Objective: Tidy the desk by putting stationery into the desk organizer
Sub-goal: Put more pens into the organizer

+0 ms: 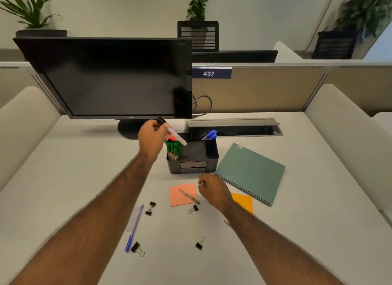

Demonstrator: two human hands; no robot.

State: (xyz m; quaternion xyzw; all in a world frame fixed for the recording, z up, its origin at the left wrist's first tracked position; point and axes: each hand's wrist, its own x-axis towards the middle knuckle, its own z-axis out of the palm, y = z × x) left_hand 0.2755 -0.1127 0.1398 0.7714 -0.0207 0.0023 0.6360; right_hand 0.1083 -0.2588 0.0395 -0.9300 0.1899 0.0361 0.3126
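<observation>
At frame centre my left hand (152, 137) grips a marker (177, 136) tilted over the organizer (192, 157); below, my right hand (213, 189) curls, pinching a small silvery thing (202, 183).

The white bench (297, 231) carries a black plastic desk organizer (196, 157) at centre, with a teal spiral-bound notebook (250, 172) just beside it on the right. In front lie a pink sticky note (180, 196), an orange sticky note (244, 202), a blue ballpoint pen (134, 229) and four black binder clips (150, 208). A round black monitor base (127, 129) stands behind the organizer, to the left.
</observation>
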